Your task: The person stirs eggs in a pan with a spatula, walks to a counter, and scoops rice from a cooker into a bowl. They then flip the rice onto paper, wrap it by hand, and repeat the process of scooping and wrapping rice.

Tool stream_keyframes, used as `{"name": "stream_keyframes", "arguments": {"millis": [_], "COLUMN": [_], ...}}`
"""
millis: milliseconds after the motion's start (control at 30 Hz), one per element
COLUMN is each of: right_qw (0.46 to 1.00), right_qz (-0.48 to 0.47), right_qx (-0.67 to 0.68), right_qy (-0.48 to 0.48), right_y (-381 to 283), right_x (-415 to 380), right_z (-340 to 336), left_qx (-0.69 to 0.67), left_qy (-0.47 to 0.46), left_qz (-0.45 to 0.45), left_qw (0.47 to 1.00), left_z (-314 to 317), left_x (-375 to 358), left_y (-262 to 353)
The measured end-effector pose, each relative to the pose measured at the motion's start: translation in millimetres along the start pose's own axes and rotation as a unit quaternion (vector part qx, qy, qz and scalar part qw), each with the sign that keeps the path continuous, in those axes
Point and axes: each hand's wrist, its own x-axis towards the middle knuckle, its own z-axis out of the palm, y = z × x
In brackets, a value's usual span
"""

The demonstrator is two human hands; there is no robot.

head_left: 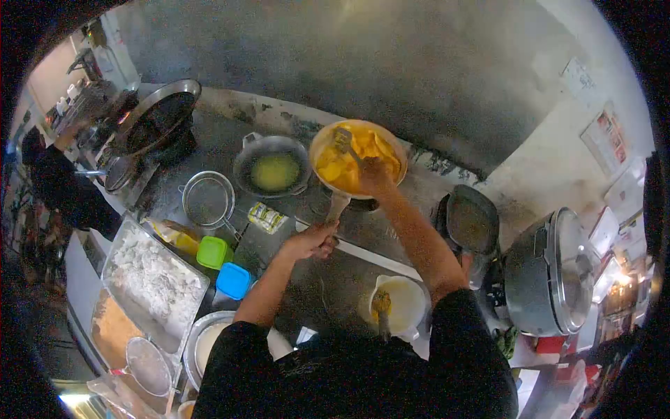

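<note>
A round pan (321, 140) holding yellow-orange food stands at the back centre. My left hand (312, 242) is closed around its pale handle (338, 207), in front of the pan. Over the pan's right side, my right hand (376, 177) grips a spatula (343, 138), whose slotted head rests on the yellow food (373, 144). Left of this pan sits a dark wok (244, 167) with yellowish liquid in it. Nearer my body is a white bowl (412, 300) with yellow residue and a utensil (382, 307) inside.
At left are a tray of white powder (150, 279), a strainer (209, 200), green (213, 252) and blue (234, 281) containers, and a large wok (164, 115). A person's dark sleeve (70, 188) shows far left. On the right stand a square pan (472, 220) and a big pot (527, 279).
</note>
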Motion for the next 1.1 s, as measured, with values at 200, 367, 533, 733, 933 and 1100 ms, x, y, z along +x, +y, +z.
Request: {"name": "stream_keyframes", "arguments": {"millis": [200, 367, 533, 733, 933, 1100], "right_qw": [0.173, 0.025, -0.072, -0.046, -0.056, -0.096], "right_qz": [-0.034, -0.016, 0.108, 0.086, -0.104, -0.086], "right_qx": [-0.983, -0.995, -0.987, -0.995, -0.992, -0.984], "right_qy": [-0.045, -0.099, -0.091, 0.020, -0.054, -0.125], "right_y": [-103.5, -81.6, -50.8, -4.3, -54.8, -100.1], "right_x": [-26.8, -104.0, -147.7, -140.1, -82.1, -70.6], "right_z": [147.5, 257.5, 238.7, 145.3, 81.1, 160.4], "left_qx": [-0.248, -0.363, -0.251, -0.114, -0.109, -0.165], "left_qy": [-0.066, -0.042, 0.036, 0.086, 0.081, 0.026], "left_qz": [0.038, 0.001, 0.011, 0.033, 0.026, 0.019], "left_qw": [0.966, 0.931, 0.967, 0.989, 0.990, 0.986], "left_z": [-10.0, -8.6, -2.1, 10.5, 4.9, 9.3], "left_x": [12.5, 20.6, 19.7, 13.1, 26.5, 16.9], "left_y": [-22.1, -25.2, -22.4, -18.4, -24.6, -16.8]}}
